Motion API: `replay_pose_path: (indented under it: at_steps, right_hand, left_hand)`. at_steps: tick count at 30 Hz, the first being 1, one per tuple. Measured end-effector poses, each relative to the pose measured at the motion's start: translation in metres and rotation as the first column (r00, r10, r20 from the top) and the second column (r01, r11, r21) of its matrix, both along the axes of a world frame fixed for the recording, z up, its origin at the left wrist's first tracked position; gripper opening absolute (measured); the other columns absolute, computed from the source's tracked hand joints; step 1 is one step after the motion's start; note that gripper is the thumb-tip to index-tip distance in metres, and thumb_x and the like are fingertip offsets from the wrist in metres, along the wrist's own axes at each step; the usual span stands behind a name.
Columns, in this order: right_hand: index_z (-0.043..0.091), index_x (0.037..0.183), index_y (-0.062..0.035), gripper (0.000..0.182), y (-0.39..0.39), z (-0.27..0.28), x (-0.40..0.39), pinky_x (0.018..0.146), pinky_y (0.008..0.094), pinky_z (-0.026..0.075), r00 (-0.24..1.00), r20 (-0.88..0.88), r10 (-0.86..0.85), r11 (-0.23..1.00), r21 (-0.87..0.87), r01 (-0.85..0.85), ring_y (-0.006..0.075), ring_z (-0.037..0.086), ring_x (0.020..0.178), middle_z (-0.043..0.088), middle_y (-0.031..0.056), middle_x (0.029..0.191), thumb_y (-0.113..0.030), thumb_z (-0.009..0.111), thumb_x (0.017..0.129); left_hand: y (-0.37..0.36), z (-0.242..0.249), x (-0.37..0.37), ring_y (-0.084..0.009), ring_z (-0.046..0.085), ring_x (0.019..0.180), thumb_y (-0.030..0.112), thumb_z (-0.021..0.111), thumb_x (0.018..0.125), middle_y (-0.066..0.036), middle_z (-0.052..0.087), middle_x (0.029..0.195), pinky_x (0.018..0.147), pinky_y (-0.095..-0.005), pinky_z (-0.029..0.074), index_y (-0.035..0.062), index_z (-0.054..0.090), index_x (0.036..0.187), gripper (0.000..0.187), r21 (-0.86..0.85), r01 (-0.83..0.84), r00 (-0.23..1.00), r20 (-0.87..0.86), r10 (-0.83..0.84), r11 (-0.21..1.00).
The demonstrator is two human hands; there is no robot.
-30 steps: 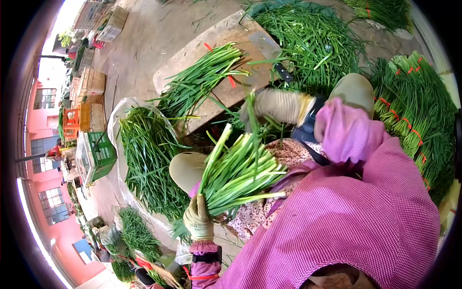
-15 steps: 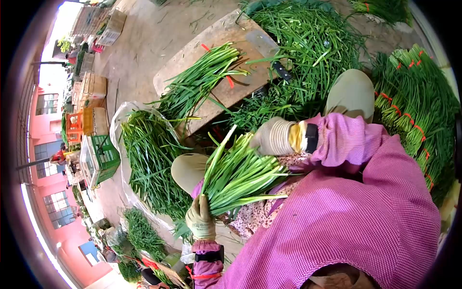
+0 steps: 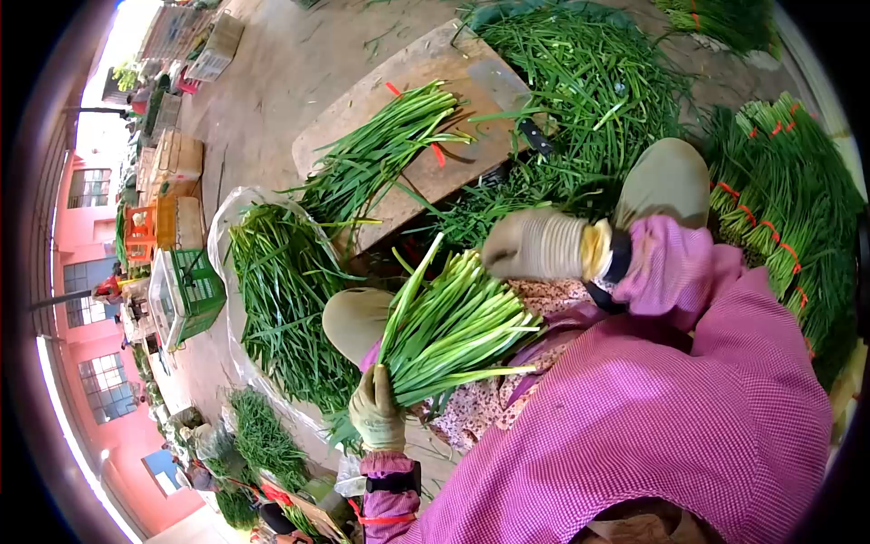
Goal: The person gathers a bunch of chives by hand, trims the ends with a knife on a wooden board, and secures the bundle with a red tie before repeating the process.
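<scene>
My left hand point(image 3: 378, 412), in a pale work glove, is closed around a loose bunch of garlic chives point(image 3: 458, 335) over my lap. The pale stem ends fan out up and to the right. My right hand point(image 3: 535, 245), gloved too, hovers by the upper stem ends with its fingers curled in; whatever they may hold is hidden. Beyond, a bundle of chives point(image 3: 385, 150) with red ties lies on a wooden board point(image 3: 340, 113). A black-handled knife point(image 3: 535, 137) rests at the board's right edge.
A heap of loose chives point(image 3: 580, 82) lies behind the board. An open plastic bag of chives point(image 3: 281, 290) stands left of my knee. Tied bundles point(image 3: 784, 208) are stacked at the right. Farther left are a green crate point(image 3: 195, 295) and an orange stool point(image 3: 140, 234).
My right hand has moved slightly right, away from the stem ends. My left hand keeps its hold on the chives in nearly the same place.
</scene>
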State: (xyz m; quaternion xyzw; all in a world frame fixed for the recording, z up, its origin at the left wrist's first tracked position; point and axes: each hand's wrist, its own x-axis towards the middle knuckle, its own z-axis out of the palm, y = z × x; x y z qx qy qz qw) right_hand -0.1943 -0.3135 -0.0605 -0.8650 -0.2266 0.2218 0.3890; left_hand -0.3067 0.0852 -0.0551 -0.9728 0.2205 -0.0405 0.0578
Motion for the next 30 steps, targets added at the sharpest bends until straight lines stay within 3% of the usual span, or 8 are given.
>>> replay_pose_path:
  at_steps: [6,9,11,14,17,26,29,30]
  right_hand:
    - [0.071,0.091,-0.0079,0.019,0.041,0.001,0.000,0.068,0.0397,0.056,0.907,0.171,0.385,0.846,-0.458,-0.272,0.0306,0.068,0.080,0.070,0.0116,0.085,-0.022,0.060,0.084]
    - [0.071,0.090,-0.0078,0.018,0.016,0.007,0.024,0.066,0.0411,0.056,0.935,0.269,0.232,0.715,-0.699,0.024,0.0304,0.068,0.079,0.070,0.0133,0.084,-0.018,0.058,0.082]
    - [0.070,0.074,-0.0067,0.015,0.008,-0.009,0.040,0.065,0.0414,0.055,0.878,0.479,0.004,0.849,-0.465,0.250,0.0305,0.067,0.074,0.068,0.0109,0.075,-0.019,0.062,0.078]
    - [0.070,0.100,-0.0070,0.034,0.029,-0.032,0.046,0.086,0.0421,0.050,0.984,0.168,-0.067,0.996,-0.050,0.076,0.0315,0.064,0.095,0.068,0.0125,0.099,-0.036,0.065,0.083]
    - [0.070,0.108,-0.0100,0.041,0.057,-0.037,0.049,0.080,0.0394,0.049,0.963,-0.230,0.142,0.989,0.082,-0.126,0.0276,0.065,0.089,0.069,0.0091,0.096,-0.042,0.064,0.084]
    - [0.065,0.100,-0.0012,0.020,0.026,-0.041,0.063,0.070,0.0287,0.052,0.850,-0.509,0.132,0.780,0.583,0.227,0.0140,0.063,0.074,0.067,0.0059,0.081,-0.017,0.057,0.092]
    - [0.063,0.099,0.0010,0.020,0.004,-0.064,0.081,0.074,0.0289,0.054,0.862,-0.484,-0.154,0.799,0.452,0.396,0.0157,0.065,0.079,0.067,0.0059,0.083,-0.017,0.058,0.092]
    - [0.058,0.114,0.0020,0.032,0.003,-0.056,0.088,0.081,0.0321,0.053,0.983,-0.184,-0.016,0.973,0.222,0.057,0.0197,0.064,0.091,0.067,0.0099,0.097,-0.019,0.061,0.090]
  left_hand:
    - [-0.002,0.006,0.002,-0.0334,0.056,0.109,0.010,0.071,0.064,-0.012,0.051,0.130,0.090,-0.0435,0.047,0.0128,0.041,0.138,0.080,-0.038,-0.034,0.996,-0.086,0.031,0.999]
    - [0.003,0.004,0.000,-0.0369,0.056,0.108,0.025,0.072,0.074,-0.017,0.052,0.128,0.087,-0.0446,0.048,0.0103,0.038,0.141,0.077,-0.014,-0.053,0.995,-0.083,0.052,0.998]
    - [0.005,0.001,-0.001,-0.0375,0.056,0.108,0.027,0.071,0.075,-0.018,0.052,0.126,0.087,-0.0448,0.048,0.0093,0.039,0.140,0.075,-0.023,-0.062,0.995,-0.082,0.060,0.998]
    - [0.006,-0.002,0.001,-0.0379,0.056,0.107,0.029,0.070,0.076,-0.019,0.053,0.125,0.086,-0.0453,0.048,0.0096,0.040,0.140,0.073,-0.039,-0.035,0.997,-0.067,0.033,0.999]
    - [-0.001,0.003,0.005,-0.0345,0.057,0.106,0.007,0.070,0.067,-0.013,0.054,0.124,0.086,-0.0437,0.049,0.0145,0.043,0.137,0.076,-0.045,-0.042,0.998,-0.053,0.040,0.998]
    - [0.002,0.011,0.009,-0.0346,0.062,0.097,0.031,0.075,0.074,-0.014,0.059,0.117,0.077,-0.0426,0.052,0.0129,0.039,0.141,0.079,-0.198,-0.052,0.994,-0.104,0.032,0.979]
    - [-0.005,0.019,0.013,-0.0356,0.063,0.095,0.025,0.077,0.073,-0.015,0.060,0.114,0.076,-0.0424,0.053,0.0123,0.040,0.141,0.079,-0.216,-0.096,0.986,-0.156,0.063,0.972]
    - [-0.007,0.020,0.013,-0.0362,0.063,0.094,0.023,0.077,0.073,-0.016,0.060,0.113,0.076,-0.0425,0.053,0.0117,0.041,0.141,0.078,-0.227,-0.115,0.982,-0.172,0.076,0.967]
